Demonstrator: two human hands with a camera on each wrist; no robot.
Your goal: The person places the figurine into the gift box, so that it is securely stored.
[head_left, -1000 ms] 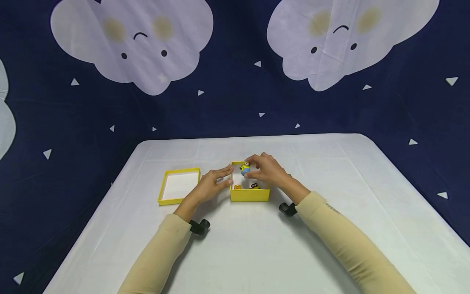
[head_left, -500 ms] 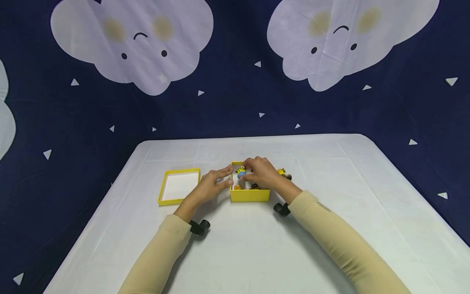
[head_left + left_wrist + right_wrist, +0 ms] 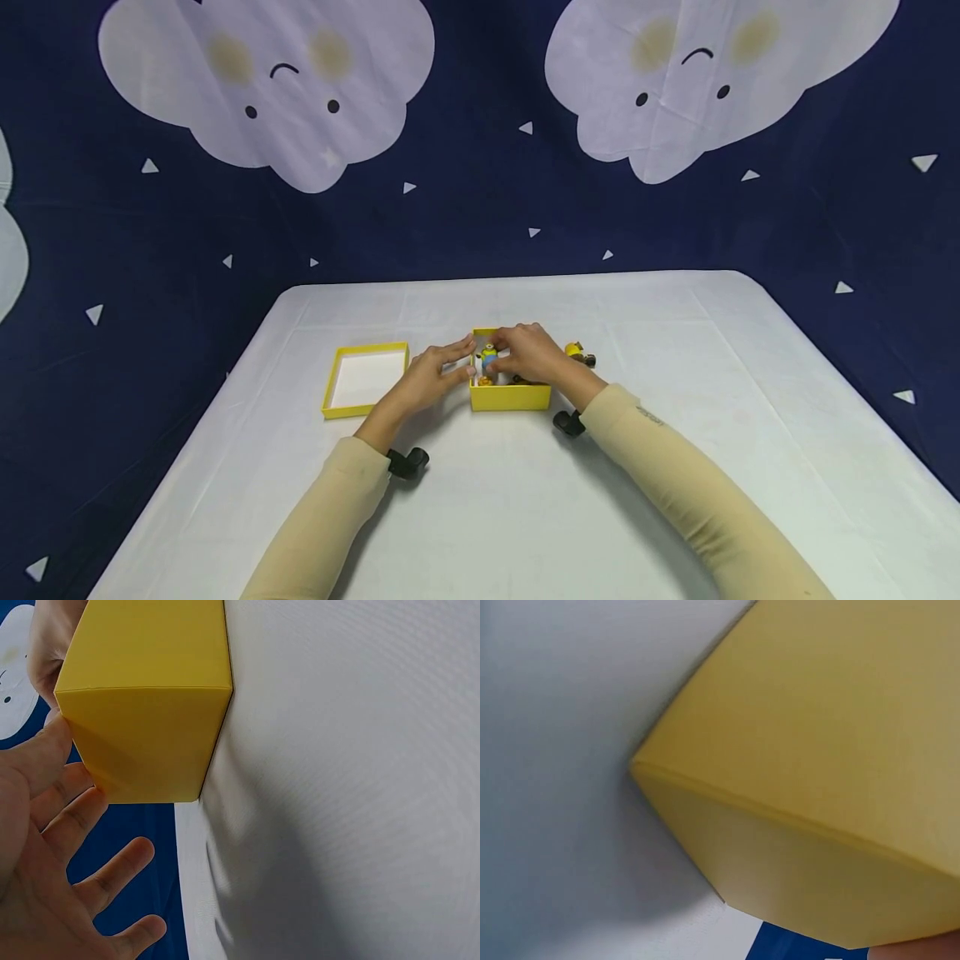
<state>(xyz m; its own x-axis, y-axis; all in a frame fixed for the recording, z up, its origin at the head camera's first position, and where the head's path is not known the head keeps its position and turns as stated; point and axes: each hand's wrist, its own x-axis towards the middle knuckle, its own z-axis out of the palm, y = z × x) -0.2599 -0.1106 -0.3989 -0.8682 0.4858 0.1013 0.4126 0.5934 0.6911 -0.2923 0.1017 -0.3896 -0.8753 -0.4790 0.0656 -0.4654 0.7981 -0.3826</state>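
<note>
Lower and more to the left had moved the blue-and-yellow figure, pinched by the right hand; it was in the left part of the yellow box, its long axis nearly upright, just left of this nearer hand; the left hand, fingers extended, touched the box's left side.
</note>
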